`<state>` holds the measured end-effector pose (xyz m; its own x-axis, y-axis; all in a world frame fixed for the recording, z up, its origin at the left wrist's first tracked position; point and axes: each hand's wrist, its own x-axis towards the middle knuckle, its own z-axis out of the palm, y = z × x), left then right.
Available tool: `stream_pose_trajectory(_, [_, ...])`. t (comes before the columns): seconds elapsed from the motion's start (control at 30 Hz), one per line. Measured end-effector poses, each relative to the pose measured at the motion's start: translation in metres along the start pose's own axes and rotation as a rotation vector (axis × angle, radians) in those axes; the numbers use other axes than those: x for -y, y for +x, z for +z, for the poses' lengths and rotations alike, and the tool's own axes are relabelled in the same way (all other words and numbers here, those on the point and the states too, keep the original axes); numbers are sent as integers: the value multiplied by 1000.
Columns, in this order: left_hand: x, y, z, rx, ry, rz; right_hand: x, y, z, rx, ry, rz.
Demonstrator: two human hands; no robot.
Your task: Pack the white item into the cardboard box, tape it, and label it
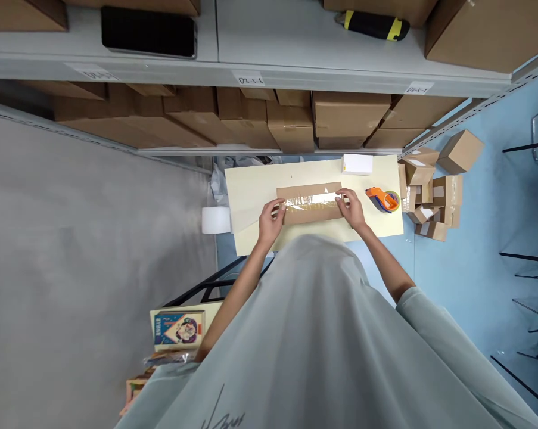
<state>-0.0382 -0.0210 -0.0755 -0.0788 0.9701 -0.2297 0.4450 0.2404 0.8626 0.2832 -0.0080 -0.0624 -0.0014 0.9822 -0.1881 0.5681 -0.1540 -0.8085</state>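
A flat brown cardboard box [311, 215] lies on the cream tabletop [255, 190], with shiny clear packing tape running lengthwise across its top. At its left end, my left hand [271, 223] grips the edge between thumb and fingers. My right hand [353, 211] pinches the opposite end, close to the end of the tape strip. An orange tape dispenser [382, 199] rests on the table to the right of that hand. Behind it stands a small white box [357, 164].
Shelves [269, 74] packed with cartons hang over the table's far side, holding a black phone [149, 31] and a yellow-black cutter [376, 25]. Several cartons [447, 190] are piled on the right. A white roll [215, 220] sits left, and books [179, 329] lie lower left.
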Motion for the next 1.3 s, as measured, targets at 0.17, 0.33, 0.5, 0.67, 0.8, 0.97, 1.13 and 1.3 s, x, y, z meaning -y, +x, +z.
stream_pose_trajectory(0.17, [2, 8, 16, -134, -57, -75, 4, 3, 7, -5, -36, 11])
stream_pose_trajectory(0.33, [9, 12, 17, -167, -49, -95, -23, -4, -21, -3, -122, -62])
stream_pose_trajectory(0.5, [13, 13, 20, -195, -56, -115, -97, -22, -83, -263, -361, 178])
stream_pose_trajectory(0.67, [12, 10, 24, -218, -75, -137, -146, -23, -99, -148, -499, 313])
stream_pose_trajectory(0.8, [11, 10, 26, -229, -130, -141, -151, -12, -78, -148, -541, 345])
stream_pose_trajectory(0.97, [6, 11, 25, -225, -170, -142, -142, -4, -69, -259, -461, 318])
stream_pose_trajectory(1.13, [7, 8, 25, -188, -205, -122, -101, -2, -95, -229, -411, 258])
stream_pose_trajectory(1.3, [13, 6, 23, -171, -274, -59, 10, 13, -126, 239, -268, 125])
